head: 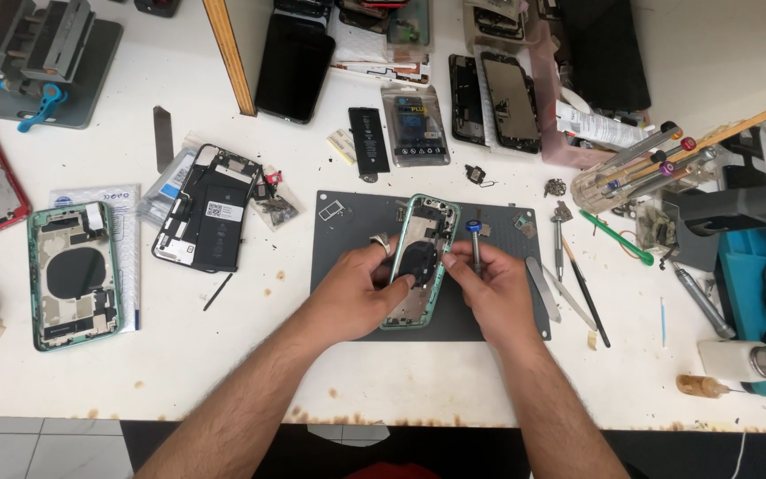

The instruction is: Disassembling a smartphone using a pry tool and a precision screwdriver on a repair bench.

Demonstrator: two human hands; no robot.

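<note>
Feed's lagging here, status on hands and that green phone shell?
Left hand steadying green phone housing on grey mat. Right hand holding screwdriver at its edge. Nothing obstructing.

green phone housing [420,263] open, on mat, blue-capped screwdriver [475,243] upright

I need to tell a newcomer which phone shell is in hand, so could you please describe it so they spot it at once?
Start at the dark grey mat in the middle of the white bench. Both hands meet over it, the left hand steadying a green phone shell, the right hand holding a screwdriver. A second green shell lies far left, untouched.
</note>
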